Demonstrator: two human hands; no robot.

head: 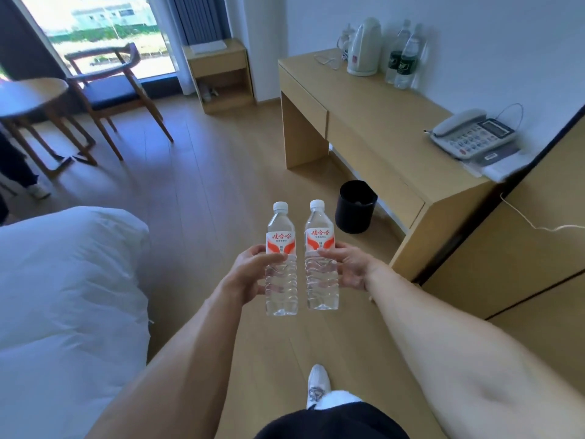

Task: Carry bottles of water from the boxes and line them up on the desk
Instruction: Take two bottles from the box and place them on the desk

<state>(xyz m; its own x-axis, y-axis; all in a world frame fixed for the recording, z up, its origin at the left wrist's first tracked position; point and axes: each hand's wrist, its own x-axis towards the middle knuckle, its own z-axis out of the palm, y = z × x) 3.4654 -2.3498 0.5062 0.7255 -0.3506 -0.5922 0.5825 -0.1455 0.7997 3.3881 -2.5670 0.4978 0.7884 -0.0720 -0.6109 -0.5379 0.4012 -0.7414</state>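
Above the wooden floor, between the bed on the left and the desk on the right, the person carries two bottles of water upright, side by side and just apart. This single head view shows both hands out in front of the body.

The left hand holds the left bottle at its ribbed middle, just under the red label; the thumb lies across the near face and the fingers curl round the far side. The right hand holds the right bottle the same way, thumb across the front, fingers wrapped behind. Both caps are on and both bottles hang clear of any surface.

Several things could go wrong from here, as a judgement. Each grip sits on thin, wavy plastic, so a hard squeeze could buckle the wall and let a bottle slide down through the fingers. The two bottles are close enough to knock together while walking. The desk is still well to the right and farther off, and a black bin stands on the floor beside its near end, where a foot could catch it. On the desk, a telephone lies near, and a kettle and two green-labelled bottles stand far, so a careless set-down could bump them or spoil the line.
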